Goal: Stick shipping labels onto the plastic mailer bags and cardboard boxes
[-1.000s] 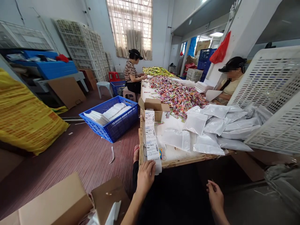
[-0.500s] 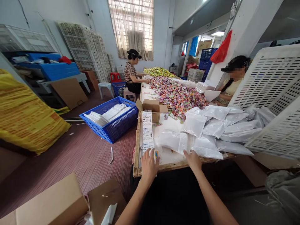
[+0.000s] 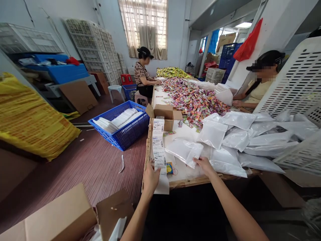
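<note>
A strip of printed labels [image 3: 158,144] runs from a small open cardboard box [image 3: 164,115] down the table's left side, its end hanging over the front edge. My left hand [image 3: 151,177] is closed on the strip's left edge near that end. With thumb and fingers, my right hand [image 3: 204,165] pinches the near right corner of a filled white plastic mailer bag [image 3: 184,149] lying on the table. A small yellow and blue packet [image 3: 170,168] lies beside the strip, with a thin ring near it.
More filled white bags [image 3: 228,157] are piled at right against a white perforated crate [image 3: 296,73]. Colourful small packets [image 3: 195,97] heap mid-table. Two people sit along the table. A blue basket [image 3: 122,134] holds white envelopes; a cardboard box [image 3: 55,214] stands at lower left.
My left hand has shifted left and down, and the label strip now hangs over the table edge. My right hand has closed on the bag's corner. The view has tilted slightly.
</note>
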`<action>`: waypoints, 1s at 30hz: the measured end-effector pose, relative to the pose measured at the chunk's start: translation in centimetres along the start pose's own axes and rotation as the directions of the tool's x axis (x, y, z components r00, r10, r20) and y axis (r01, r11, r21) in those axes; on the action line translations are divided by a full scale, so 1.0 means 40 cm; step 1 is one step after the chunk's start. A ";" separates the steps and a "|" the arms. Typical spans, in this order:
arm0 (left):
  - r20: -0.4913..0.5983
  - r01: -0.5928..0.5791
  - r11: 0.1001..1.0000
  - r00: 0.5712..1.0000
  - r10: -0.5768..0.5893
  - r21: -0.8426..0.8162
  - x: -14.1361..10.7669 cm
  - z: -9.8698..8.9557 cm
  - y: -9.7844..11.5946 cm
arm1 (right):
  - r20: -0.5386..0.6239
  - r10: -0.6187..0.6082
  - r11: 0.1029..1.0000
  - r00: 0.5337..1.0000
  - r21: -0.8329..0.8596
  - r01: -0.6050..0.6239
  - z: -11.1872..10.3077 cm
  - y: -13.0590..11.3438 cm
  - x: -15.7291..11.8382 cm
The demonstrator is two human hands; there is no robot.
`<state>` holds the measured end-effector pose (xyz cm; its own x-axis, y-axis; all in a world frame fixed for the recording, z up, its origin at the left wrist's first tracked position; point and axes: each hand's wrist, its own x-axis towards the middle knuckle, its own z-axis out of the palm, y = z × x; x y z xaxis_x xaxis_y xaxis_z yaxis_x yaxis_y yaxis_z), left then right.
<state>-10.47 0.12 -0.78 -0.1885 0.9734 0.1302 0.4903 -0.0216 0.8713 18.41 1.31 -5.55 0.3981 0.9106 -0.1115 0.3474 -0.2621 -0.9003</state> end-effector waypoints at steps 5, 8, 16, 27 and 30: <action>0.192 0.115 0.960 0.979 -0.067 -0.254 0.009 -0.063 0.008 | -0.142 -0.222 0.973 0.965 -0.094 0.210 -0.149 -0.130 0.021; 0.250 0.212 0.865 0.963 -0.104 -0.455 -0.012 -0.083 0.037 | -0.180 -0.525 0.824 0.832 -0.354 0.443 -0.253 -0.246 0.049; 0.205 0.207 0.742 0.974 -0.096 -0.638 -0.069 -0.086 0.126 | 0.277 -0.764 0.562 0.583 -0.157 0.812 0.031 -0.280 -0.016; 0.594 0.530 0.672 0.788 -0.165 -0.517 -0.090 -0.084 0.134 | 0.177 -0.727 0.686 0.663 0.207 0.697 0.084 -0.219 -0.301; 0.514 0.634 0.591 0.765 -0.388 -0.499 -0.066 -0.061 0.145 | 0.227 -0.710 0.701 0.666 0.139 0.700 0.099 -0.200 -0.307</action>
<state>-9.23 -3.13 5.08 0.1031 0.8705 -0.4813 -0.2544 0.4908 0.8333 7.37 -6.52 1.35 -0.1742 0.8655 0.4696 0.4043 0.4977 -0.7674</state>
